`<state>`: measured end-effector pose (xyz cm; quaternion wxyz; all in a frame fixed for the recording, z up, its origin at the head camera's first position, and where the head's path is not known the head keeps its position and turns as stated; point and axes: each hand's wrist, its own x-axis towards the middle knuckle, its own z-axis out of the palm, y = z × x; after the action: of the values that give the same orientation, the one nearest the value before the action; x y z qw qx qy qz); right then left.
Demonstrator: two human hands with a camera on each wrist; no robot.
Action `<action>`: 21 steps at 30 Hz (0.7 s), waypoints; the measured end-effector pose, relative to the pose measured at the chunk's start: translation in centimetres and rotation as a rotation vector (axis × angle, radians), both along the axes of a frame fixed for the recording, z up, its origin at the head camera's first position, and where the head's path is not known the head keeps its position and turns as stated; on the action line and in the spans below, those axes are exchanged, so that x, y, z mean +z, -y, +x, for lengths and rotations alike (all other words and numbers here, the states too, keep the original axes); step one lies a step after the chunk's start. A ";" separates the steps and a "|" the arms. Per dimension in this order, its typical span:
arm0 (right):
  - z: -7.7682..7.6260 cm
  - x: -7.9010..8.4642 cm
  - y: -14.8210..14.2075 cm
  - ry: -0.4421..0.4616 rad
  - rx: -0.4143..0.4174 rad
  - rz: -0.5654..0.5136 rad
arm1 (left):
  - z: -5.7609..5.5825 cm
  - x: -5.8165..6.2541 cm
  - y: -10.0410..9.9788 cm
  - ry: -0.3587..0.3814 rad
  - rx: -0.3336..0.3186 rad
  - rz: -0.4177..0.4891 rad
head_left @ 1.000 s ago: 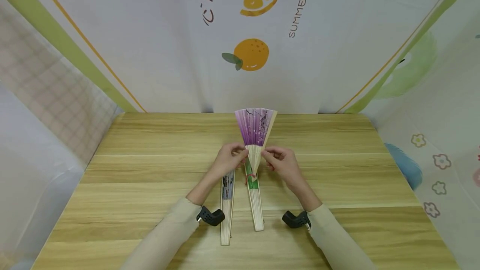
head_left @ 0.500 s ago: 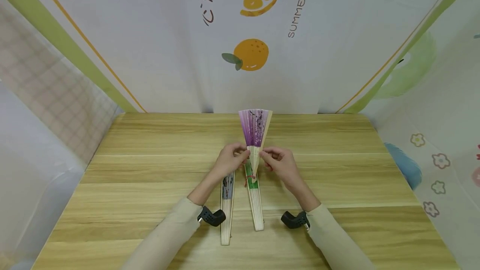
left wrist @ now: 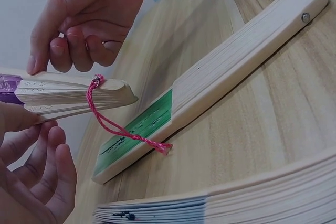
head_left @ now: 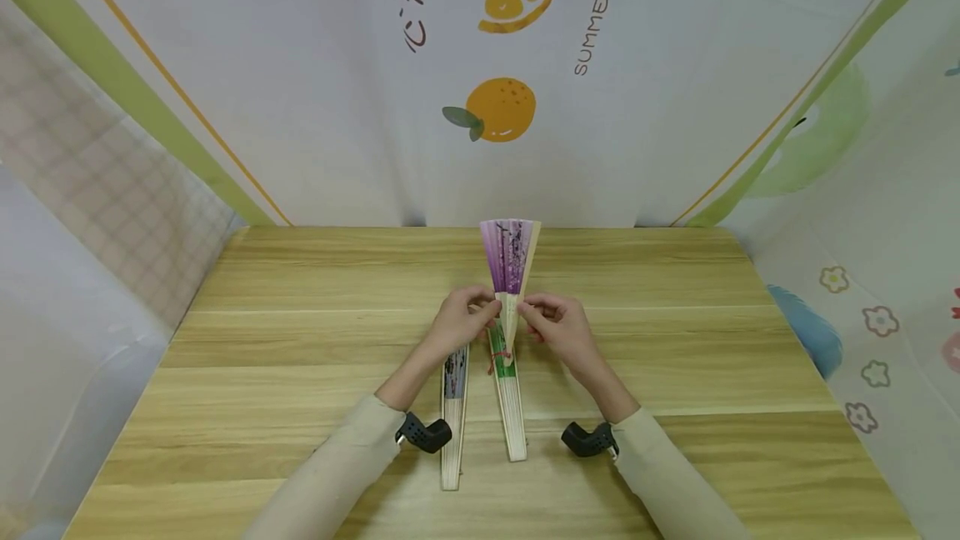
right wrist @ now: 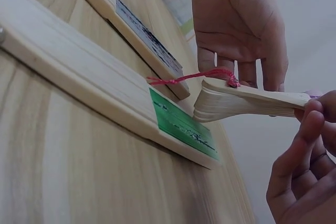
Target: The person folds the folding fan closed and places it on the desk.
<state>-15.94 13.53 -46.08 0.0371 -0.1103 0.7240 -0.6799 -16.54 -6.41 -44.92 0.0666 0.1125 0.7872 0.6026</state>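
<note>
Between both hands is a partly spread purple folding fan (head_left: 512, 257) with pale wooden ribs, its spread end pointing away. My left hand (head_left: 463, 317) pinches the left edge of its ribs, and my right hand (head_left: 561, 326) pinches the right edge. From the pivot end hangs a pink cord (left wrist: 113, 124). Under that end, a closed green folding fan (right wrist: 181, 124) lies on the table; the wrist views show the purple fan held above it. Left of it lies a closed blue-grey folding fan (head_left: 454, 407), its far end partly hidden by my left hand.
The wooden table (head_left: 300, 340) reaches back to a white curtain (head_left: 337, 107) printed with oranges. More printed cloth (head_left: 885, 273) hangs along the right side, and checked cloth (head_left: 112, 157) along the left.
The purple fan has narrowed, its two edges drawing closer together as my hands moved slightly inward. Both closed fans on the table stay where they were.
</note>
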 end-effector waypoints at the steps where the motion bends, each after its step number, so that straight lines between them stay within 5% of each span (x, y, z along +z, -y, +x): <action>1: 0.0 0.0 0.0 -0.006 -0.001 0.011 | 0.0 0.1 0.0 -0.002 -0.003 -0.001; 6: 0.1 0.5 0.0 -0.079 0.002 0.080 | -0.1 0.2 0.0 0.020 0.002 -0.007; 13: 1.7 3.5 0.5 -0.190 0.004 0.140 | -0.2 0.1 -0.2 0.023 0.017 -0.022; 21: 1.9 3.7 0.5 -0.211 -0.004 0.156 | -0.1 0.0 -0.3 0.008 0.027 -0.041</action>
<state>-14.06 13.06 -42.40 -0.0320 -0.1766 0.7749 -0.6060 -16.60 -6.10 -44.88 0.0639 0.0978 0.8008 0.5875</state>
